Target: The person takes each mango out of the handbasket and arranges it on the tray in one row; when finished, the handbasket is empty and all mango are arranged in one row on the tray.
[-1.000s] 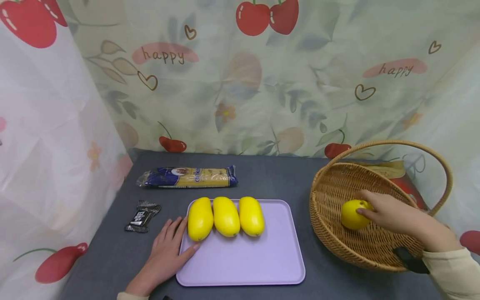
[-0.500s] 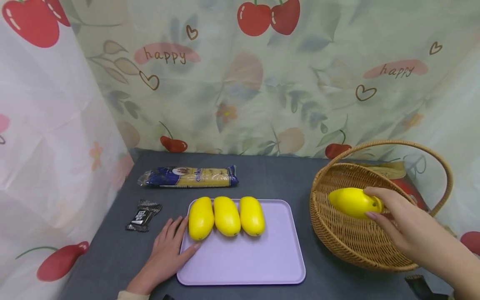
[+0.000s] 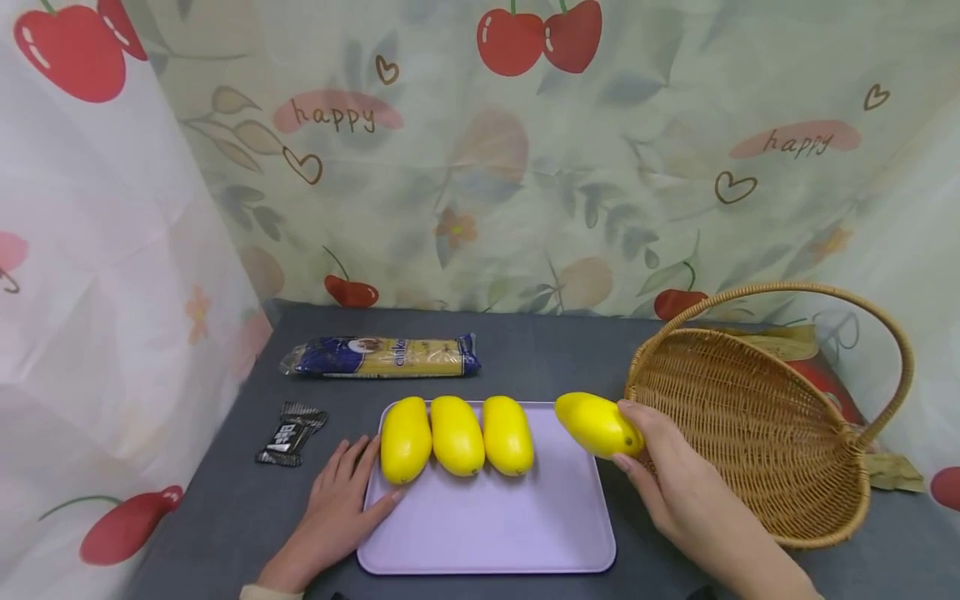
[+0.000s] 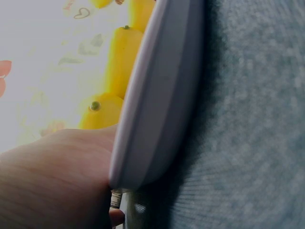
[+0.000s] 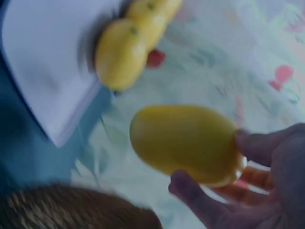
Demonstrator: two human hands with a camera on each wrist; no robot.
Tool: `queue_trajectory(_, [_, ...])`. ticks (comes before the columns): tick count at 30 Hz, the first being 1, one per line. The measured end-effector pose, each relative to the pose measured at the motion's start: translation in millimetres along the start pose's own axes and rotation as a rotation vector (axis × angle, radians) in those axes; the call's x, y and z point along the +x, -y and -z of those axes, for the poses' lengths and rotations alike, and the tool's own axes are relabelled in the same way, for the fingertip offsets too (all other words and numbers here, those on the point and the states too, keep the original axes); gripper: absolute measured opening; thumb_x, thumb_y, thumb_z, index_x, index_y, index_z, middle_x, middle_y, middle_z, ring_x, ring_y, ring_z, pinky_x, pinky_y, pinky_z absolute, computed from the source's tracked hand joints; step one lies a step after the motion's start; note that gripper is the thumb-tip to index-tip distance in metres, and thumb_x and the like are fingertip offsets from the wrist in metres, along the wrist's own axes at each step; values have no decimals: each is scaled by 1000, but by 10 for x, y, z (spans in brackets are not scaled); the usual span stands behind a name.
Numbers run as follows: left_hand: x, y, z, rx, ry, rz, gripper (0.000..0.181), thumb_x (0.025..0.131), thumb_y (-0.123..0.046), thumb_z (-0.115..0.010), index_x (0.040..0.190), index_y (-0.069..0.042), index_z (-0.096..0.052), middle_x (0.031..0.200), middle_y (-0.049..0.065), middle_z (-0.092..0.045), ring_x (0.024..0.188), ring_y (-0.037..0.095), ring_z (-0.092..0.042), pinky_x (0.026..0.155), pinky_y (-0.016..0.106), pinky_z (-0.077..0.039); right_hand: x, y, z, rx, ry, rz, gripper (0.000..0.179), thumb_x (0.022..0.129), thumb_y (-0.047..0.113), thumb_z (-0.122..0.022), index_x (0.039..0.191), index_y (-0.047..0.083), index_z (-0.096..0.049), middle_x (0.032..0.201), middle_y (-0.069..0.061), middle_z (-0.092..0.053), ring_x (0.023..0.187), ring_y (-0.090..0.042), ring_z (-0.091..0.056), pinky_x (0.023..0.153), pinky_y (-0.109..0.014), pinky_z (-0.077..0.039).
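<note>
In the head view my right hand (image 3: 686,483) pinches a yellow mango (image 3: 597,423) by one end, holding it over the right edge of the lilac tray (image 3: 487,533). The right wrist view shows thumb and fingers around the end of the same mango (image 5: 183,143). Three more mangoes stand side by side along the tray's back: a left one (image 3: 406,442), a middle one (image 3: 457,437) and a right one (image 3: 508,437). Against the tray's left side lies my left hand (image 3: 333,504), its fingers extended and its thumb on the rim.
A wicker basket (image 3: 750,417) with a tall handle stands right of the tray, partly behind my right forearm. Behind the tray lies a pack of spaghetti (image 3: 386,357). A small black wrapped packet (image 3: 291,433) is on the left. Patterned curtains enclose the table.
My right hand has lifted the mango out of the basket and carried it left to the tray's right edge. The left hand has stayed in place at the tray.
</note>
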State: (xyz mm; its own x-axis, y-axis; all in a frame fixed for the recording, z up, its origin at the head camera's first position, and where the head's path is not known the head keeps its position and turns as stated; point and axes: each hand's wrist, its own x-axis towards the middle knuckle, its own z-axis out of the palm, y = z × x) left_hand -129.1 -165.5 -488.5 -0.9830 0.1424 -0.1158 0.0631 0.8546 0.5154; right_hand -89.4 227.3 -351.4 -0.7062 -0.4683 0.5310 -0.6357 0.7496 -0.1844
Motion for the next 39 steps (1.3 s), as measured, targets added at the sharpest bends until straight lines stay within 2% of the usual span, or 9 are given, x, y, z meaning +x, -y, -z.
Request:
queue_trajectory(3, [-5, -8, 9, 5, -4, -1, 92, 86, -66, -53, 154, -14, -20, 156, 19, -20, 144, 43, -4, 108, 70, -8, 7, 48, -231, -23, 25, -24, 47, 97, 19, -58, 136, -2, -43, 132, -13, -49, 114, -21, -53, 102, -23, -41])
queue_trajectory(5, [-8, -9, 16, 10, -7, -5, 91, 86, -65, -53, 154, -13, -20, 156, 20, -20, 144, 43, -4, 108, 70, -8, 18, 64, -367, -33, 37, -42, 49, 92, 12, -64, 135, -3, -44, 132, -14, -49, 116, -24, -54, 97, -34, -47])
queue_trajectory(7, [-10, -7, 19, 12, -11, -11, 91, 87, -64, -53, 154, -13, -20, 156, 20, -20, 144, 43, -5, 108, 70, -9, 17, 64, -484, -35, 55, -62, 53, 87, 6, -68, 134, -4, -45, 131, -17, -49, 117, -28, -55, 94, -41, -49])
queue_trajectory(9, [-12, -6, 24, 13, -13, -11, 90, 87, -64, -54, 154, -13, -20, 156, 20, -20, 144, 43, -5, 108, 70, -9, 5, 58, -589, -22, 86, -105, 54, 86, 4, -69, 134, -5, -46, 132, -19, -49, 118, -30, -54, 94, -44, -49])
queue_trajectory(14, [-9, 14, 16, 14, -6, 0, 91, 87, -65, -53, 154, -13, -20, 156, 19, -20, 144, 43, -4, 108, 69, -9, -46, 15, -826, -11, 130, -224, 48, 85, 4, -70, 129, -1, -51, 130, -17, -49, 116, -29, -56, 93, -43, -50])
queue_trajectory(17, [-5, 31, 3, 17, -9, 1, 92, 86, -66, -52, 154, -13, -20, 156, 19, -20, 144, 43, -4, 108, 70, -9, -48, -12, -934, -2, 114, -248, 48, 80, 3, -76, 123, 1, -54, 126, -17, -48, 111, -29, -57, 90, -42, -52])
queue_trajectory(21, [-3, 43, -2, 21, -11, 6, 93, 85, -68, -52, 154, -14, -20, 156, 19, -20, 144, 43, -4, 108, 70, -9, -26, -35, -1032, 8, 128, -289, 53, 76, 3, -79, 121, 4, -53, 127, -19, -45, 108, -34, -56, 88, -45, -52])
queue_trajectory(27, [-8, 36, -9, 18, -8, 13, 92, 86, -66, -53, 154, -15, -19, 157, 18, -19, 144, 42, -4, 108, 70, -9, -4, -53, -1104, -1, 173, -347, 60, 75, 6, -81, 126, 5, -50, 130, -21, -43, 112, -38, -53, 89, -48, -52])
queue_trajectory(39, [-41, 13, 30, 23, -9, 8, 92, 86, -66, -53, 154, -14, -19, 156, 20, -20, 144, 43, -4, 108, 70, -9, 20, -43, -1135, -22, 195, -376, 68, 75, 14, -83, 132, 4, -47, 132, -20, -42, 117, -34, -49, 80, -43, -54])
